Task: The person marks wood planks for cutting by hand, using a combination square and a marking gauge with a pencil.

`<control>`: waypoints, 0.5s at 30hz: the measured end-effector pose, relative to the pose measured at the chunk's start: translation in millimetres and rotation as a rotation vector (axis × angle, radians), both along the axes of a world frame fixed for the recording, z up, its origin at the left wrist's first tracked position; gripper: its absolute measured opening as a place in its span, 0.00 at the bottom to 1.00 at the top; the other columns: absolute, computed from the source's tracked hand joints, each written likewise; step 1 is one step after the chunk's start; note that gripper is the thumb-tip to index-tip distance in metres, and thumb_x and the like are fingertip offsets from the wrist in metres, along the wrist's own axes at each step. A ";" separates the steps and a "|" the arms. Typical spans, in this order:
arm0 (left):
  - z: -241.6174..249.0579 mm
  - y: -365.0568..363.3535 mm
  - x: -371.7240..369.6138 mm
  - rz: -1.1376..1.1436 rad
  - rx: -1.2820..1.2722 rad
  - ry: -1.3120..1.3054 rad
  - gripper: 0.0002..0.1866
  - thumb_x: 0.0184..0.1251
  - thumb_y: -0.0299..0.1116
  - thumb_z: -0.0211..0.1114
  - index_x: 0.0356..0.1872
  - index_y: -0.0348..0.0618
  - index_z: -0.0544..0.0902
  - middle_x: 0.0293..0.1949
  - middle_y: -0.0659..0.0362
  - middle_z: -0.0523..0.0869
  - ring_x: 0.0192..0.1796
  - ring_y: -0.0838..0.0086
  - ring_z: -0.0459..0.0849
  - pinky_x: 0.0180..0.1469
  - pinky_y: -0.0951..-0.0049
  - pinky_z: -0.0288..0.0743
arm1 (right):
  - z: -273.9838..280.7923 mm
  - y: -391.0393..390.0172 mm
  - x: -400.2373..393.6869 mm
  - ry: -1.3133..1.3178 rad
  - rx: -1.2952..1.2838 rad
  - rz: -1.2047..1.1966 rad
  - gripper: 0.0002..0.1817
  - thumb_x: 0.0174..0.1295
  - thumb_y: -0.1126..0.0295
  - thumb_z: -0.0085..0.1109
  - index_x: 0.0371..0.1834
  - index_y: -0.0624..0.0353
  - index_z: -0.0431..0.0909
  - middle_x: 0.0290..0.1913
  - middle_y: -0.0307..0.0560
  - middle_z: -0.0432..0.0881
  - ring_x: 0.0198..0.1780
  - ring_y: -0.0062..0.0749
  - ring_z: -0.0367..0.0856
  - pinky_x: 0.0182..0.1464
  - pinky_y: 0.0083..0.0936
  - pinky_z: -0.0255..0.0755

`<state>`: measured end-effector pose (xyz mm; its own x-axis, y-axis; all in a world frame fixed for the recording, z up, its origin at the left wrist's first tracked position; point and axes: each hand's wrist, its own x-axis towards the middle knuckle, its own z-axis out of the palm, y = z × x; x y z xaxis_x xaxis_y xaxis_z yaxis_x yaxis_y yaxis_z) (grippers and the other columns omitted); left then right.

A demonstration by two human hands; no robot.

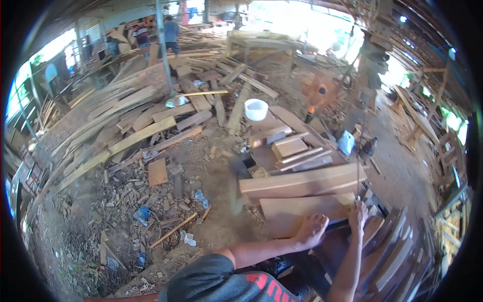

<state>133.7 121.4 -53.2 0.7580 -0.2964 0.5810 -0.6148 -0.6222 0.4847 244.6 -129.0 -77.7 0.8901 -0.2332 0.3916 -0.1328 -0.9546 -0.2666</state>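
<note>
A broad flat wooden board [289, 210] lies in front of me, close to my body. My left hand [313, 230] has its fingers bent over the board's near edge and grips it. At the board's right end, my right hand [358, 215] is closed, with its fingers together against the wood. Just beyond the right hand a thin dark upright line, perhaps a saw blade, comes down to the board. A thick, slightly curved plank [304, 180] lies parallel behind the board.
Cut wood pieces [292, 147] and a white bucket [256, 109] lie farther back. Curved offcuts [395, 251] are stacked at my right. Long planks [121, 143] and scraps cover the ground leftward. Two people [171, 34] are in the background near a metal post [163, 50].
</note>
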 end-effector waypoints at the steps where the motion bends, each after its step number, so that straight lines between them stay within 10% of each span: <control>1: 2.4 4.4 -2.4 -0.009 -0.010 0.030 0.18 0.52 0.28 0.68 0.44 0.42 0.73 0.41 0.52 0.79 0.49 0.55 0.78 0.48 0.52 0.69 | -4.6 2.2 -3.1 -0.038 -0.021 0.023 0.19 0.71 0.56 0.53 0.49 0.63 0.76 0.49 0.62 0.81 0.54 0.59 0.76 0.56 0.53 0.69; 15: 8.0 76.4 -14.0 -0.170 0.000 0.094 0.16 0.49 0.26 0.69 0.38 0.47 0.72 0.36 0.58 0.78 0.44 0.59 0.79 0.49 0.57 0.68 | 27.2 74.6 -84.7 -0.035 -0.023 0.006 0.14 0.71 0.62 0.55 0.43 0.65 0.75 0.46 0.63 0.78 0.51 0.57 0.75 0.54 0.50 0.69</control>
<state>119.7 197.8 -45.3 0.7481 -0.4244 0.5101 -0.6629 -0.5132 0.5451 159.8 -54.4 -50.5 0.8773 -0.2179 0.4275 -0.1178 -0.9615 -0.2484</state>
